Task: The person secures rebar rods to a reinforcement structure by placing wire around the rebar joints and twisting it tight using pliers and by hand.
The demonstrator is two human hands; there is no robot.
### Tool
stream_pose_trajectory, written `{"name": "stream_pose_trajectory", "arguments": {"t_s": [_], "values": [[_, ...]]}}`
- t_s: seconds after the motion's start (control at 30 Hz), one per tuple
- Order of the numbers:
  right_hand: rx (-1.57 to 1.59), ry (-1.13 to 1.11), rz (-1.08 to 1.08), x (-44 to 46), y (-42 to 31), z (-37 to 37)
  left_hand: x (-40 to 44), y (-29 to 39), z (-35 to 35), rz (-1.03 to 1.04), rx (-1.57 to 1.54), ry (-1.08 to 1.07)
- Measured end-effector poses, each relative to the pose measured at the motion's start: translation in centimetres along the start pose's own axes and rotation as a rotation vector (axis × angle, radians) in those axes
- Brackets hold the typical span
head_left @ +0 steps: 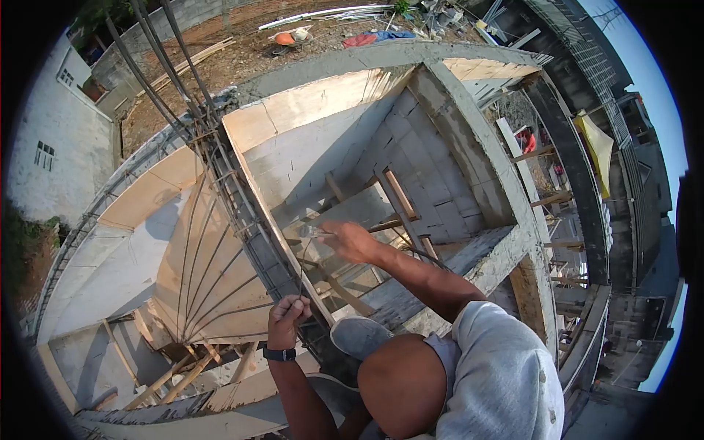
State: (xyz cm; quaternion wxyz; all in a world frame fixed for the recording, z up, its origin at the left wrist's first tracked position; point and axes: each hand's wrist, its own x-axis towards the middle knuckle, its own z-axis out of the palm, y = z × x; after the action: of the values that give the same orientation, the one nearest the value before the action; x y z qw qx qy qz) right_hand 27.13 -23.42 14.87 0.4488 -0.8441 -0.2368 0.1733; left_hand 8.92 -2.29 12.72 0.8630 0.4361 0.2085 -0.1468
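My left hand (290,314), above a dark watch (279,354), is closed beside the upper edge of a plywood form board (275,231); what its fingers hold is too small to name. Over the open bay, my right hand (348,242) is closed around a small greyish object (312,231) that I cannot make out. A thin dark line seems to run between the hands. Left of the board lies a long cage of steel bars (242,198). One grey shoe (359,336) rests near the board's lower end.
Concrete beams (480,139) frame a deep bay with timber props (400,194) below. Several bent bars (209,279) fan out at left, and tall upright bars (158,62) rise at upper left. A wheelbarrow (290,38) stands on the ground beyond. Someone in red (525,139) is far right.
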Motion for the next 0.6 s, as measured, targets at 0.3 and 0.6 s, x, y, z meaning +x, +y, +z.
{"name": "stream_pose_trajectory", "arguments": {"t_s": [0.3, 0.6], "values": [[0.259, 0.449, 0.037, 1.7, 1.1, 0.5, -1.2, 1.1, -2.8, 0.058, -0.062, 0.046], [-0.075, -0.201, -0.299, 2.1, -3.2, 1.3, -2.1, 1.4, -4.2, -0.044, -0.189, -0.156]]}}
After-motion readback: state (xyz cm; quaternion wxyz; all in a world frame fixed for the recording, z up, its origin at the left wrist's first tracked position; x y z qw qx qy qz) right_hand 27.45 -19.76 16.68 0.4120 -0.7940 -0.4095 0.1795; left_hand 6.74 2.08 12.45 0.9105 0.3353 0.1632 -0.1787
